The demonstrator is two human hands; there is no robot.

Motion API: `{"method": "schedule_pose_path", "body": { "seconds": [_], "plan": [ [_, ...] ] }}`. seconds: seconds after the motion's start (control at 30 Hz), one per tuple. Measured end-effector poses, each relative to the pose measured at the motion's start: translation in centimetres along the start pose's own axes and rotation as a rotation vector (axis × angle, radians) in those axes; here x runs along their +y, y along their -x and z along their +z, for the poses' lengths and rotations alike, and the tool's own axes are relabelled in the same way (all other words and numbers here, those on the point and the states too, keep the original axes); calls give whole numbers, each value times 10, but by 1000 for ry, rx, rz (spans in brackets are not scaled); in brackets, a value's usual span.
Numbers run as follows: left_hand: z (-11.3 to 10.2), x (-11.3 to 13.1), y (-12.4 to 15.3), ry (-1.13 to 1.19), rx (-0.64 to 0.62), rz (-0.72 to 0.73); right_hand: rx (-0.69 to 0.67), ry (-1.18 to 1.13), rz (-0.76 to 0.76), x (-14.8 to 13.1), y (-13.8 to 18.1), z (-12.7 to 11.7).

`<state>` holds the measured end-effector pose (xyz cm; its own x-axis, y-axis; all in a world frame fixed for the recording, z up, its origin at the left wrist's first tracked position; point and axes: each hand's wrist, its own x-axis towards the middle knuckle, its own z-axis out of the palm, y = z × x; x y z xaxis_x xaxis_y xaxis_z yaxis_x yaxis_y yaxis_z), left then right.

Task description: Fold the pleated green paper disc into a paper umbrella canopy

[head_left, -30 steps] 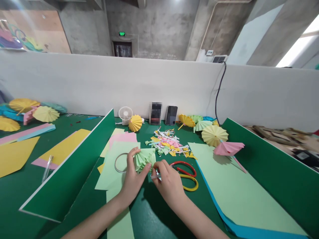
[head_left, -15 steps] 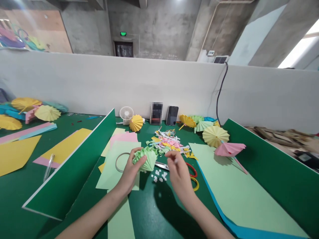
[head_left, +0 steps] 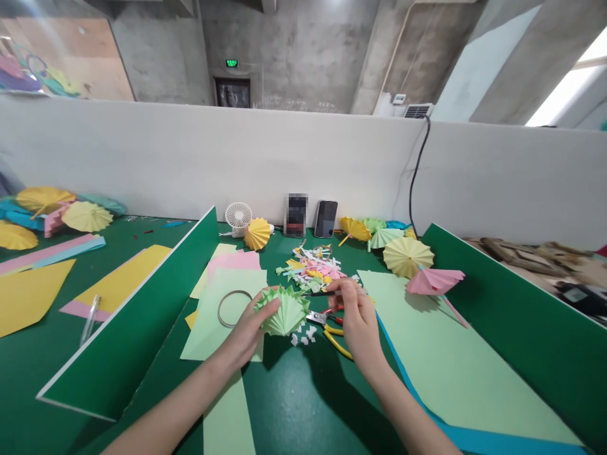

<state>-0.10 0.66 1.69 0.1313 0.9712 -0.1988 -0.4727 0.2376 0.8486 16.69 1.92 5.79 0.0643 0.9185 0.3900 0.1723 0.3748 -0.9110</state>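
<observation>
Left hand [head_left: 246,333] grips the green pleated paper umbrella [head_left: 284,311], which I see just above the table [head_left: 303,404]. Right hand [head_left: 359,317] pinches a thin stick [head_left: 318,293], its tip beside the umbrella, over the scissors [head_left: 317,318].

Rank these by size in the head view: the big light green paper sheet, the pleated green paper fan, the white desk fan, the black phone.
1. Big light green paper sheet.
2. Pleated green paper fan, held in the left hand.
3. White desk fan and black phone: look alike, both far back, so unranked.
</observation>
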Motion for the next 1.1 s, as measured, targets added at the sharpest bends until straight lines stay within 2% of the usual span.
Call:
{"method": "schedule_pose_path", "body": {
  "seconds": [0.1, 0.2, 0.3, 0.53, 0.77, 0.9, 1.03, 1.1],
  "plan": [
    [-1, 1, -1, -40, -58, -8, -101, 12, 32, 0, -3, -2],
    [-1, 2, -1, -75, -120, -17, -205, -40, 133, 3, -7, -5],
    [-1, 2, 0, -99, -138, -28, -253, -137, 245, 7, -10, -6],
    [0, 2, 2, -56, -135, -79, -238, -437, 466, 12, -11, -3],
    [2, 4, 3, -26, -142, -102, -241, -577, 566, 17, -11, -1],
    [2, 4, 3, -24, -131, -106, -220, -456, 485, 13, -11, -2],
    [3, 3, 3, -45, -129, -108, -226, -158, 227, 8, -11, -8],
    [3, 4, 3, -60, -117, -107, -234, -91, 152, 8, -12, -9]
  ]
}}
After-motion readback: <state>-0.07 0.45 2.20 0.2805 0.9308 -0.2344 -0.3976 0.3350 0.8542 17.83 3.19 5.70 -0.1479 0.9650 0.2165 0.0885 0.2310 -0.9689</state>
